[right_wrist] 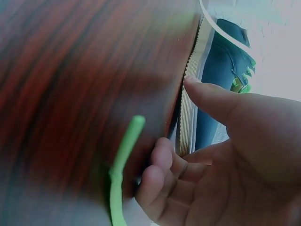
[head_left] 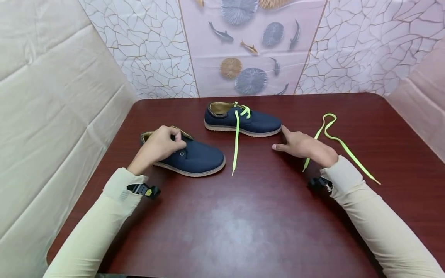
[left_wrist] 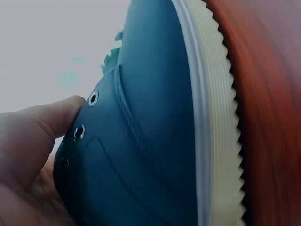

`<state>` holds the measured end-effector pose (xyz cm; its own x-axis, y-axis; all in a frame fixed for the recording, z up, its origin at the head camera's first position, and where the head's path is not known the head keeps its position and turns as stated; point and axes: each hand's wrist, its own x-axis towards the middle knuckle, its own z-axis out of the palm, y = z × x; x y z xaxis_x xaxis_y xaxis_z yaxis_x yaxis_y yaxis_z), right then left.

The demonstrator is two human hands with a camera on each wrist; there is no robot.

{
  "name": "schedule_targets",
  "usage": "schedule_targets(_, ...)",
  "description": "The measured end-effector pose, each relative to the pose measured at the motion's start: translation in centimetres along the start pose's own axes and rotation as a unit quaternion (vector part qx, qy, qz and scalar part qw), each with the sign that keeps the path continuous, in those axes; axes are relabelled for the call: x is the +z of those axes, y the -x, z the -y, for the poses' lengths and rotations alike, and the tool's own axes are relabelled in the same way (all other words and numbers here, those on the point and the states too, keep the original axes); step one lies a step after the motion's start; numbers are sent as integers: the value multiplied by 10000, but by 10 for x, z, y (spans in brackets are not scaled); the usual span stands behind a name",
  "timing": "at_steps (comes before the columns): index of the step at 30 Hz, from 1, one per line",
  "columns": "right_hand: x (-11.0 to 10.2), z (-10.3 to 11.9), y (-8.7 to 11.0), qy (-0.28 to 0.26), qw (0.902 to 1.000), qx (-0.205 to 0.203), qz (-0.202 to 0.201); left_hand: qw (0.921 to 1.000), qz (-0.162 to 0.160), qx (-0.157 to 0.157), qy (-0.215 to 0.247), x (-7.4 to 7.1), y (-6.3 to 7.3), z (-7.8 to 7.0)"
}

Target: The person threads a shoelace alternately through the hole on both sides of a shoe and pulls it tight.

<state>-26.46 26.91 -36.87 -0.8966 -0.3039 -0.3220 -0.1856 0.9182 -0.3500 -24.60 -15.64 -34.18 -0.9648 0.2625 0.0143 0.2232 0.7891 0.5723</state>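
Near shoe (head_left: 205, 158) and far shoe (head_left: 260, 121), both dark blue with pale ridged soles, stand upright on a table (head_left: 236, 220), toes toward our right. Closest to us the reddish-brown top shines, a blurred pale glow lying across it, and the wrist views show us dark streaks of wood grain. Our cream sleeves (head_left: 83, 231) reach in over it from both sides, a dark strap (head_left: 140, 189) at the left wrist. We see the left hand (head_left: 158, 146) curled at the opening of the near shoe, thumb and fingers gripping the edge by its metal eyelets. Our right hand (head_left: 300, 143) is spread, thumb apart and fingers slightly bent, with nothing in its hold; its fingertips are at the far shoe's toe, though we cannot tell whether they touch. A loose yellow-green lace (head_left: 351, 153) bends across the wood beside that hand, while a matching lace (head_left: 236, 143) hangs from the far shoe onto the tabletop. Plain pale cloth (head_left: 52, 96) closes our left side, and beyond the table's back edge rises a wall (head_left: 156, 50) of cracked-stone pattern round a pinkish panel (head_left: 208, 58) with fish and round leaves.
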Motion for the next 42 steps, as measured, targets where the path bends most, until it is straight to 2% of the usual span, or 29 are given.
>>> schedule_targets(5,-1,-5,-1,-34,10000,-27,85,9982,244,185,522,13,3,-22)
schedule_targets(12,1,-5,-3,34,9999,-90,127,9904,346,555,1221,38,13,-50)
schedule_targets(16,1,-7,-1,-83,9998,-184,97,9856,291,711,1508,55,12,-65)
schedule_targets(20,2,-9,0,-183,9996,-195,91,9809,251,940,1682,67,4,-77)
schedule_targets(24,3,-7,-4,-146,9997,-156,139,9734,138,1038,2039,74,-3,-76)
schedule_targets(29,5,-9,-5,-205,9994,-219,197,9650,132,802,2493,84,-7,-68)
schedule_targets(32,6,-11,-5,-336,9988,-331,152,9608,12,950,2604,90,-10,-64)
schedule_targets(36,4,-14,-3,-556,9971,-519,12,9605,-259,1237,2480,94,-13,-60)
schedule_targets(40,2,-19,8,-934,9939,-588,-20,9641,-429,1245,2307,97,-12,-61)
schedule_targets(42,2,-24,18,-946,9930,-663,-246,9642,-466,1240,2295,100,-12,-62)
